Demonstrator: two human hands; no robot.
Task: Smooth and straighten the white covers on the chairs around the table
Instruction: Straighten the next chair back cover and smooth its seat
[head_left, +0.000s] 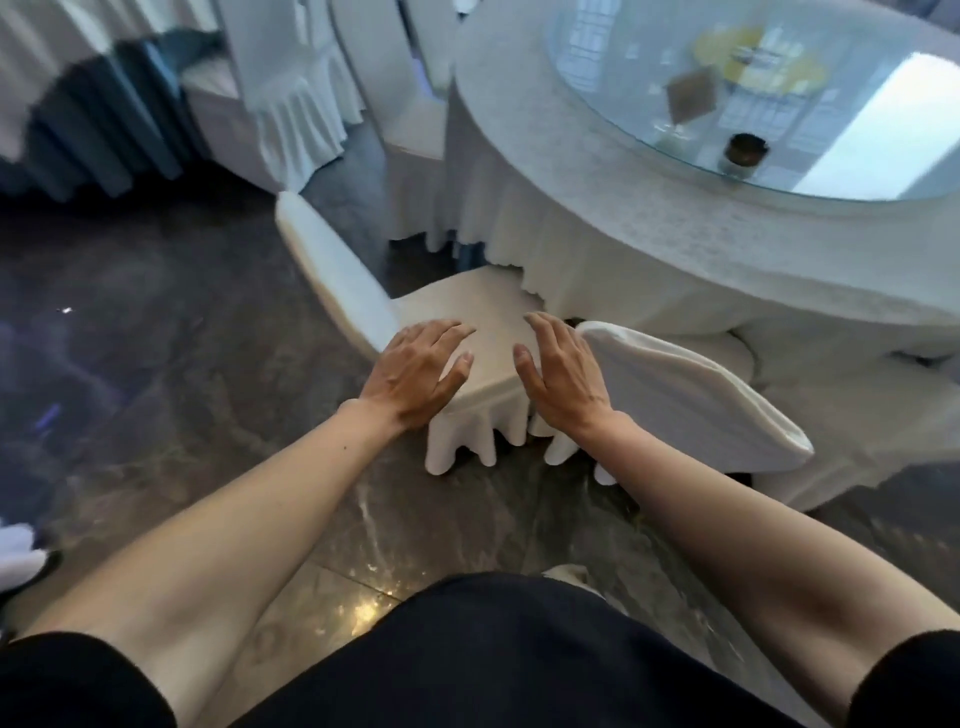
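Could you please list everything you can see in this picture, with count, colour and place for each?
Round table: one, white cloth, upper right.
Glass turntable: one, clear, on the table.
Small dark cup: one, on the glass, near its edge.
Brown card: one, on the glass.
Near chair cover: one, white, centre, under both hands.
Right chair cover: one, white, beside the right hand.
Farther covered chairs: at least two, white, upper left.
Floor: dark polished stone.
Left hand: flat, open, on the seat.
Right hand: flat, open, on the seat.
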